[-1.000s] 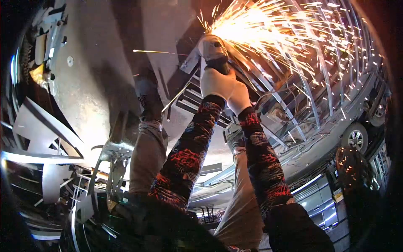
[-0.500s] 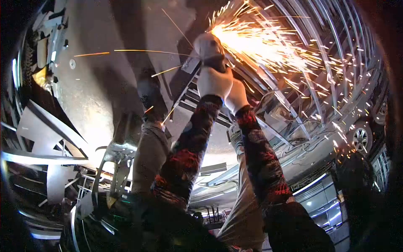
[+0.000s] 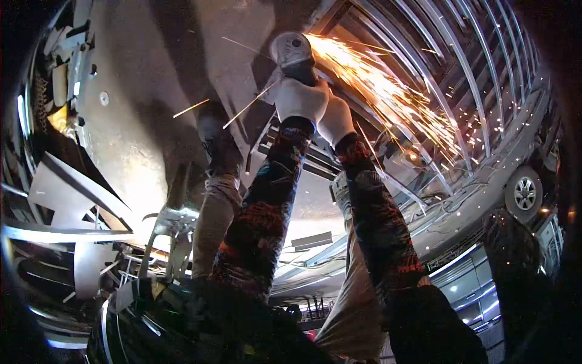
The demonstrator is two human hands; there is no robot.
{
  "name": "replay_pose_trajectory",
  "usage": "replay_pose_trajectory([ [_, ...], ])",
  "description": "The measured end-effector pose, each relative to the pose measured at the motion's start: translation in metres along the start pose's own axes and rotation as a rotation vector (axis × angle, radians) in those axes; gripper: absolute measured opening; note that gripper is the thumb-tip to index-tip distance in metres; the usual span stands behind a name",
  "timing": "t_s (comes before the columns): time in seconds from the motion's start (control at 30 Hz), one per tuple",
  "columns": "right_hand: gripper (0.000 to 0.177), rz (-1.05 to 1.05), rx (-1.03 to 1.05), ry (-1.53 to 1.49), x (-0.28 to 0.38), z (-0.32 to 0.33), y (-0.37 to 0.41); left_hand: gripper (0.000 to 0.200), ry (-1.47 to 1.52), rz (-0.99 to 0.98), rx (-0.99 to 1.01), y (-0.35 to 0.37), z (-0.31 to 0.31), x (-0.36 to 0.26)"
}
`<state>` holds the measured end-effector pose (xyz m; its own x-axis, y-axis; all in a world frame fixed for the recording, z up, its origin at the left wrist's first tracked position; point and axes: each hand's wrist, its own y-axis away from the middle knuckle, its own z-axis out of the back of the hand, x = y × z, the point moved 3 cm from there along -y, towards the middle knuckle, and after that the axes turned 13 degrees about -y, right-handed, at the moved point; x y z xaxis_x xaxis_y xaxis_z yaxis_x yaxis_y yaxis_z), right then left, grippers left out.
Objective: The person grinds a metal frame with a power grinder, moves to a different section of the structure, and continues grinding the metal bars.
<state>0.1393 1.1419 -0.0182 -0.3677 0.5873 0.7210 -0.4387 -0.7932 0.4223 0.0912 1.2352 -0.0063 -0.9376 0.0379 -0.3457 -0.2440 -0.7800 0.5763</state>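
An angle grinder (image 3: 293, 50), its round guard and disc facing up toward me, is at the upper middle of the view. My left hand (image 3: 301, 100), in a pale glove, is wrapped round the grinder's body just behind its head. Close behind it my right hand (image 3: 335, 121), also gloved, is closed at the rear of the tool; its fingers are mostly hidden. A stream of orange sparks (image 3: 388, 76) leaves the disc toward the right. The exact contact point at the disc's edge is hidden by the tool and glare.
Long metal bars (image 3: 451, 45) form a rack-like frame at the upper right, under the sparks. Cut sheet-metal pieces (image 3: 79, 191) lie at the left. My legs and shoes stand on the concrete floor (image 3: 130, 115). A vehicle wheel (image 3: 524, 193) shows at far right.
The grinder and both hands have shifted slightly left and up, and the guard now faces me more. The spark spray has become narrower and slants more downward to the right.
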Motion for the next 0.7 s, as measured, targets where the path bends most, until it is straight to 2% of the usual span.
replay_pose_trajectory([
  [0.03, 0.035, -0.078, 0.027, -0.072, 0.004, 0.005, 0.006, 0.036, 0.024, 0.016, 0.043, 0.006, 0.000, -0.001],
  [0.07, 0.036, -0.046, 0.000, -0.005, 0.002, 0.005, 0.014, 0.034, 0.052, 0.031, 0.079, 0.014, 0.002, -0.004],
  [0.1, 0.036, -0.122, 0.038, -0.012, -0.001, 0.006, 0.025, 0.035, 0.053, 0.007, 0.112, 0.026, 0.007, -0.005],
  [0.13, 0.035, -0.198, 0.079, -0.020, 0.006, 0.009, 0.036, 0.038, -0.075, 0.101, 0.182, 0.033, -0.002, 0.004],
  [0.17, 0.041, -0.155, 0.077, -0.062, 0.005, 0.008, 0.043, 0.040, -0.088, 0.105, 0.169, 0.039, -0.005, 0.007],
  [0.2, 0.043, -0.237, 0.127, 0.001, -0.002, 0.002, 0.046, 0.041, -0.103, 0.108, 0.160, 0.043, -0.009, 0.011],
  [0.27, 0.044, -0.101, 0.120, -0.027, -0.006, -0.001, 0.042, 0.041, -0.031, 0.125, 0.085, 0.040, -0.001, 0.008],
  [0.33, 0.045, -0.023, 0.101, -0.023, -0.013, -0.006, 0.023, 0.039, -0.022, 0.036, 0.066, 0.021, 0.007, -0.003],
  [0.37, 0.023, -0.021, 0.022, -0.021, -0.007, -0.002, 0.020, 0.038, -0.070, 0.032, 0.026, 0.012, 0.002, -0.003],
  [0.4, 0.020, -0.090, -0.012, -0.069, -0.016, -0.007, 0.015, 0.038, -0.140, 0.009, 0.108, 0.008, -0.002, -0.002],
  [0.47, 0.017, -0.044, 0.007, -0.026, -0.007, -0.006, 0.019, 0.039, -0.101, -0.026, 0.038, 0.012, -0.005, 0.004],
  [0.53, 0.015, 0.047, 0.006, -0.006, -0.006, -0.015, 0.039, 0.042, -0.095, 0.017, 0.100, 0.029, -0.007, 0.015],
  [0.57, 0.016, 0.013, 0.069, 0.000, -0.003, -0.017, 0.052, 0.046, -0.087, -0.014, 0.089, 0.040, -0.007, 0.022],
  [0.63, 0.035, -0.055, 0.100, -0.163, -0.013, -0.034, 0.077, 0.049, -0.186, -0.056, 0.114, 0.054, -0.005, 0.032],
  [0.67, 0.032, -0.145, 0.144, -0.088, -0.011, -0.038, 0.079, 0.049, -0.233, -0.027, 0.150, 0.056, 0.000, 0.030],
  [0.7, 0.032, -0.145, 0.134, -0.100, -0.007, -0.040, 0.073, 0.049, -0.245, -0.035, 0.146, 0.051, 0.012, 0.020],
])
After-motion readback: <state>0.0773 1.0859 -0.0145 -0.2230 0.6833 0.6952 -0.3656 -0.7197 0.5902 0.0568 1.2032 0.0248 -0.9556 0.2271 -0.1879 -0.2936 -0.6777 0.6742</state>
